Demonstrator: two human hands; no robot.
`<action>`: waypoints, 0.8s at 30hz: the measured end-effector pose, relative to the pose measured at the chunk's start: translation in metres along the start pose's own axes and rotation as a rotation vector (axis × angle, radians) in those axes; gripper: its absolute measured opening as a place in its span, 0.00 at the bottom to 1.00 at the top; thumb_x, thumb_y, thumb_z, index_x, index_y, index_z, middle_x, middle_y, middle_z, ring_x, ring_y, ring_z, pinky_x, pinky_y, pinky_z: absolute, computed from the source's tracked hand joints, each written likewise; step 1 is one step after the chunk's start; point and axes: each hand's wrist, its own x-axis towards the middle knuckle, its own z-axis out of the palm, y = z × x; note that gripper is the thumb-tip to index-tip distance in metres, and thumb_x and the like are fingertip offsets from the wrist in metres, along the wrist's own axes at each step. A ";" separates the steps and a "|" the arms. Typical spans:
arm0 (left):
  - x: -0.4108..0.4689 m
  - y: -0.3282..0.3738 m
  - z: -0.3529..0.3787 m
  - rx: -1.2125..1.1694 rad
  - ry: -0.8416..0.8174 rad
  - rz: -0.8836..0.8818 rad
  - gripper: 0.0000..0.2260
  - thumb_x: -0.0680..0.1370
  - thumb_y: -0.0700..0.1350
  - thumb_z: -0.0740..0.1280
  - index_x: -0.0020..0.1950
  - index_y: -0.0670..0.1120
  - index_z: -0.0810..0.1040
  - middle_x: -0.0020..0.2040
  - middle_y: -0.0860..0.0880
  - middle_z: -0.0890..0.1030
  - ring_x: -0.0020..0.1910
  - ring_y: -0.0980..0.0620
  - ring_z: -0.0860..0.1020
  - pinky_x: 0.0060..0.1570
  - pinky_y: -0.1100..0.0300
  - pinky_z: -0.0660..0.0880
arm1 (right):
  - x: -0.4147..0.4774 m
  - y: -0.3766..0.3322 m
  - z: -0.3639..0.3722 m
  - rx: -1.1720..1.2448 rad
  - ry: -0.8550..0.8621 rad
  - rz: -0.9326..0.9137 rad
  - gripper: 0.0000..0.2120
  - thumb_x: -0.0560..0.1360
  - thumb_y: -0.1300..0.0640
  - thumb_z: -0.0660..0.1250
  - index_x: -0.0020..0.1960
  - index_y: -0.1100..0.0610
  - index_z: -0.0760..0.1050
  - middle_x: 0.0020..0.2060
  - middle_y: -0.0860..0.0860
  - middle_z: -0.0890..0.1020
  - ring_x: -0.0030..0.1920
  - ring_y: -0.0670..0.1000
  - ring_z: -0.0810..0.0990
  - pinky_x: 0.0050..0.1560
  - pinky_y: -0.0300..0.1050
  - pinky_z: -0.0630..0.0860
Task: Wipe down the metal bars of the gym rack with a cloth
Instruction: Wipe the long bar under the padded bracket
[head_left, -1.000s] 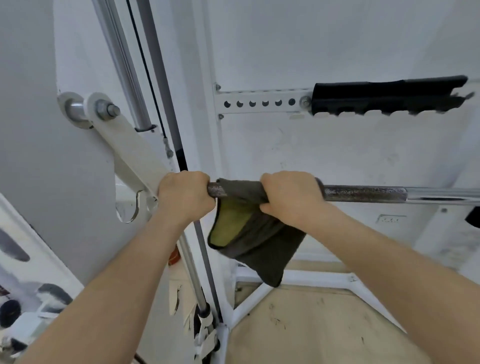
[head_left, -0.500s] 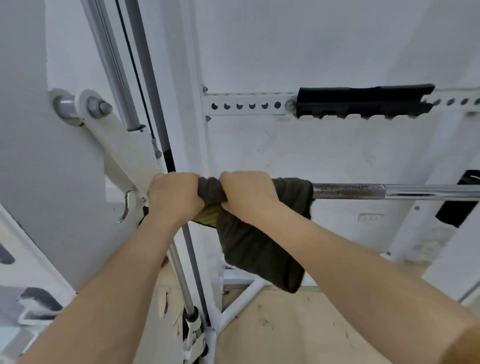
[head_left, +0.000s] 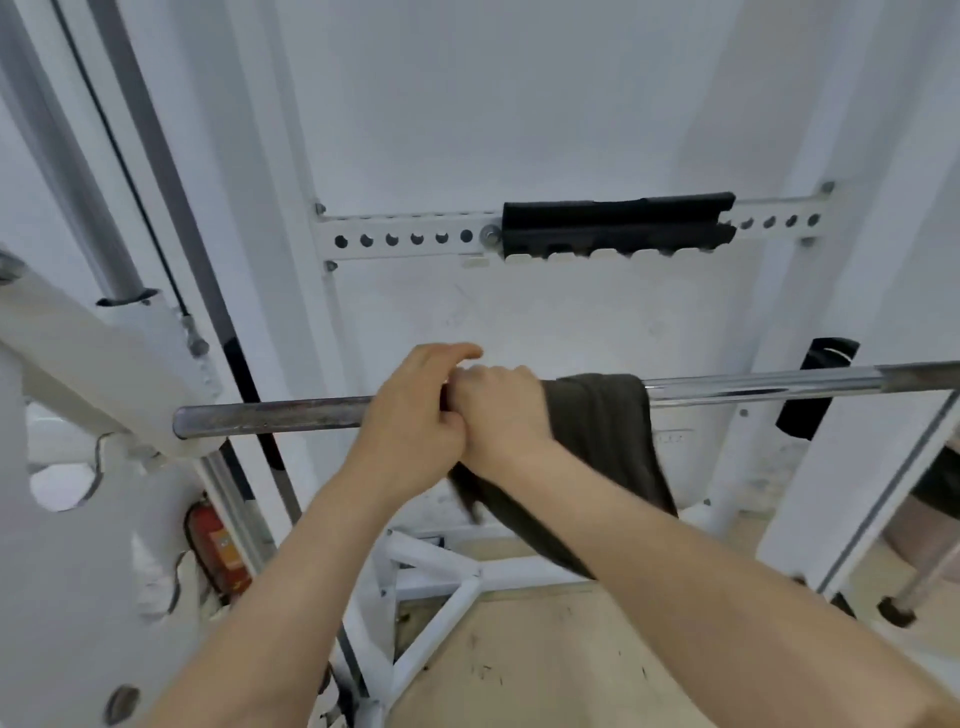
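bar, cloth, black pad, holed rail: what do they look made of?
Bar: steel by the look; dull and speckled at the left end, mirror chrome further right. Cloth: soft fabric, dark olive, matte; it drapes in folds. Pad: likely rubber or foam, matte black, moulded notches. Rail: probably white-painted metal, with punched holes.

A single view, taken from the person's head, close behind and a little above the bar (head_left: 270, 418). It faces forward and somewhat down, toward the white wall (head_left: 519, 104), with floor (head_left: 545, 670) along the bottom edge. Both forearms reach in from the bottom edge. The left hand (head_left: 410, 421), right hand (head_left: 498, 415) and cloth (head_left: 602, 431) sit close, mid-frame. The wide lens bends straight lines near the edges.
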 end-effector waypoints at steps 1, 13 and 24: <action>0.002 0.020 0.007 -0.084 0.039 -0.013 0.32 0.66 0.27 0.59 0.66 0.51 0.74 0.63 0.52 0.74 0.63 0.55 0.72 0.65 0.62 0.66 | -0.001 0.000 -0.001 0.066 -0.017 -0.005 0.10 0.78 0.54 0.60 0.56 0.53 0.76 0.50 0.51 0.81 0.52 0.53 0.80 0.49 0.48 0.70; 0.026 0.110 0.107 0.138 -0.056 -0.030 0.26 0.78 0.41 0.56 0.77 0.48 0.59 0.74 0.49 0.65 0.72 0.52 0.62 0.71 0.58 0.58 | -0.040 0.150 -0.022 0.064 -0.125 -0.152 0.04 0.78 0.58 0.56 0.45 0.52 0.66 0.41 0.47 0.76 0.43 0.51 0.77 0.55 0.47 0.66; 0.002 0.057 0.054 0.617 -0.066 -0.316 0.30 0.71 0.39 0.61 0.73 0.53 0.65 0.67 0.53 0.72 0.67 0.50 0.68 0.58 0.54 0.71 | -0.009 0.079 -0.012 0.166 -0.174 -0.267 0.04 0.79 0.57 0.60 0.50 0.53 0.74 0.46 0.48 0.79 0.41 0.52 0.74 0.44 0.46 0.64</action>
